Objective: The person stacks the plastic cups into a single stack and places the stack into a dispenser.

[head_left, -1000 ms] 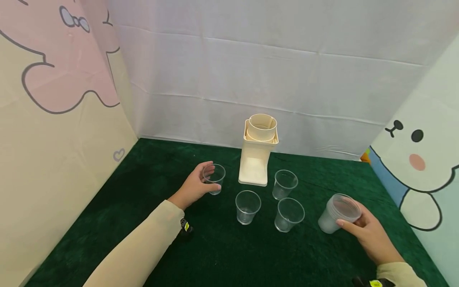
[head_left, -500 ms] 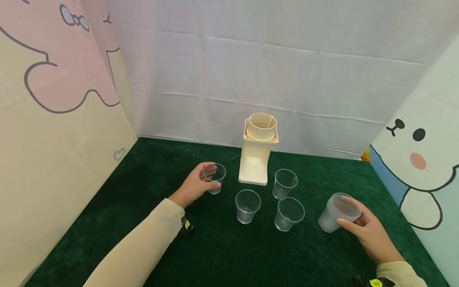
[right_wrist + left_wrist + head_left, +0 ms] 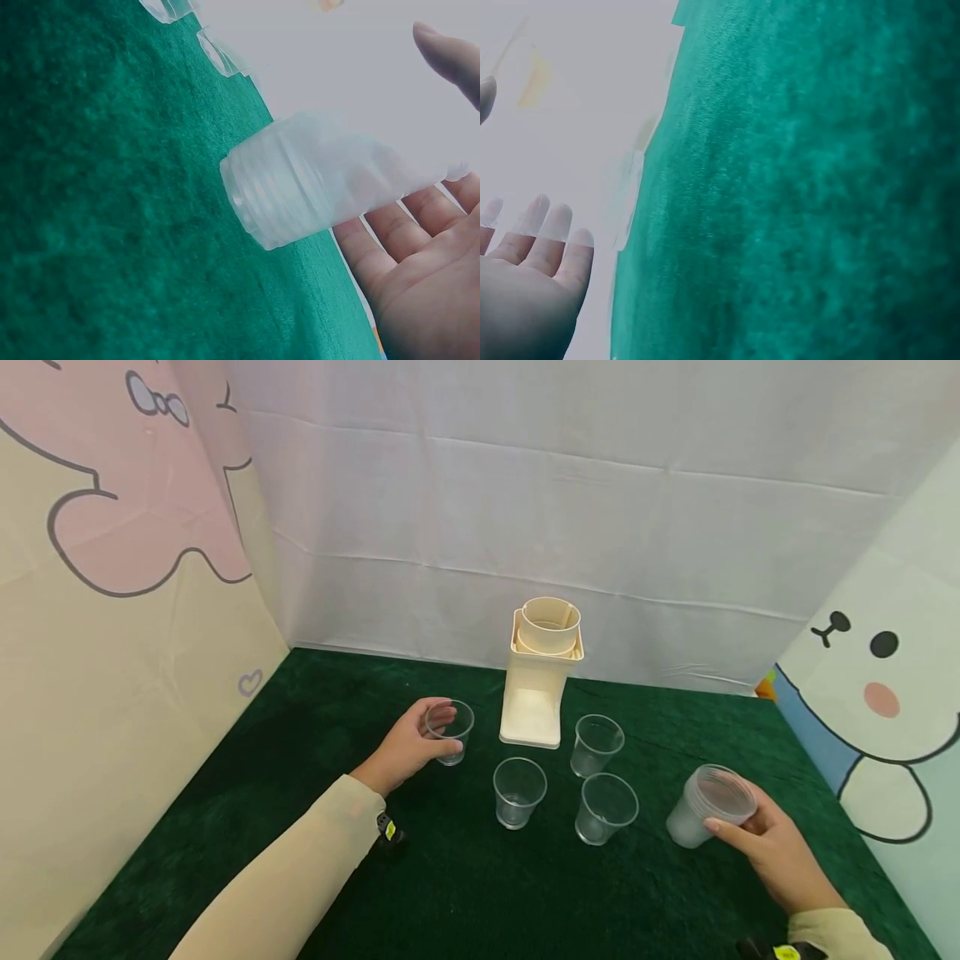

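Observation:
In the head view my left hand [image 3: 405,747] holds a single clear plastic cup [image 3: 459,728], thumb on the near side and fingers behind it. The left wrist view shows the fingertips [image 3: 557,221] pale through the washed-out plastic. On the right, my right hand [image 3: 780,847] grips a stack of nested clear plastic cups [image 3: 693,810] between thumb and fingers. The stack's ridged end [image 3: 277,187] shows in the right wrist view. Between the hands stand three upright clear cups: a left one [image 3: 519,793], a back right one [image 3: 597,747] and a front right one [image 3: 606,810].
A cream plastic stand [image 3: 532,693] with a round tube on top stands near the back of the table, behind the cups. Dark green cloth [image 3: 450,893] covers the table. A pale curtain [image 3: 465,527] hangs behind, and printed cartoon panels [image 3: 135,693] flank both sides.

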The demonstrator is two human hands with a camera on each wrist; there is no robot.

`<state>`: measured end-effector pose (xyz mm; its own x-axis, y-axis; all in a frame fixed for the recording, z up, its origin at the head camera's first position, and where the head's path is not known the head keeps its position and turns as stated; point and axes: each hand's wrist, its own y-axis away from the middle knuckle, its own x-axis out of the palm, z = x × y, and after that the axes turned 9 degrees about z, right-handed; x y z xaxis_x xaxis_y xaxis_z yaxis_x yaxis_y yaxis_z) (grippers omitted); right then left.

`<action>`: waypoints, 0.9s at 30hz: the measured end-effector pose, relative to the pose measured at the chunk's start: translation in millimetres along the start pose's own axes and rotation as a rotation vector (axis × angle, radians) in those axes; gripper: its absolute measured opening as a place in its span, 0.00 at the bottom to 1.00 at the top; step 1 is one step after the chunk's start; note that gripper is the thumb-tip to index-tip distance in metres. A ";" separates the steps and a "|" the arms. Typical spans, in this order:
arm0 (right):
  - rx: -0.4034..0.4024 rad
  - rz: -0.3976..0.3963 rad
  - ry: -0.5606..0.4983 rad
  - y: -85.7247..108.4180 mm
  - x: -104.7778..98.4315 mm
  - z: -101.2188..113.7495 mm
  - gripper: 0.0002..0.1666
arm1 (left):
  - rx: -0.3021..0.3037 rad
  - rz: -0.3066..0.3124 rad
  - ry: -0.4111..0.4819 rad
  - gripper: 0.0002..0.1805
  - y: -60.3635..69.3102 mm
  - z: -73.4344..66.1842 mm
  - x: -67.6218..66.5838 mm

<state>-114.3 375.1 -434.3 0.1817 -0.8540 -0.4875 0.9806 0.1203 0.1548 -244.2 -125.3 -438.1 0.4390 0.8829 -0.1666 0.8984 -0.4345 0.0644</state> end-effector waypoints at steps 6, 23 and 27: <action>0.011 0.002 -0.007 1.0 -1.8 1.9 0.46 | 0.006 0.001 -0.027 0.37 3.9 -8.4 1.0; 0.011 0.007 -0.020 1.2 -1.2 -0.1 0.46 | 0.112 0.073 -0.055 0.38 11.3 -42.4 12.2; 0.008 0.007 -0.021 0.8 -0.9 1.1 0.47 | 0.135 0.102 -0.062 0.39 12.3 -53.8 20.5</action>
<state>-113.7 375.4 -432.8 0.1872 -0.8635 -0.4682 0.9786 0.1227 0.1651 -223.3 -102.9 -387.7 0.5220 0.8223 -0.2268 0.8373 -0.5447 -0.0477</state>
